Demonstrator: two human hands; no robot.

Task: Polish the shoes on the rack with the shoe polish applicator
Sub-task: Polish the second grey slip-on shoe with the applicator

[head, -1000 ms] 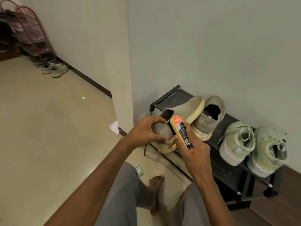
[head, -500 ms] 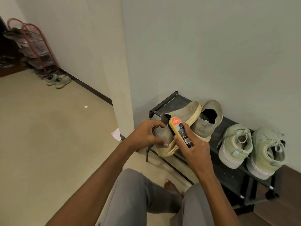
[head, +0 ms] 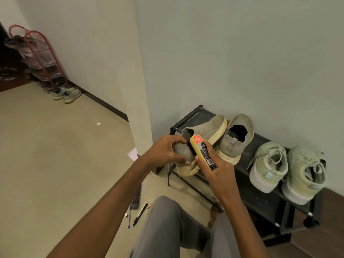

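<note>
Four shoes sit at the black rack [head: 264, 200]. At its left end, the left hand [head: 163, 151] grips the heel of a grey slip-on [head: 201, 135], fingers curled around it. The right hand [head: 217, 170] pinches the shoe polish applicator [head: 202, 150] against that heel. Its partner [head: 234, 140] and two pale sneakers [head: 268, 164] rest rightward along the rack.

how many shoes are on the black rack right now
4: a slip-on gripped at the heel by the left hand, its mate beside it, and two lace-up sneakers farther right.
</note>
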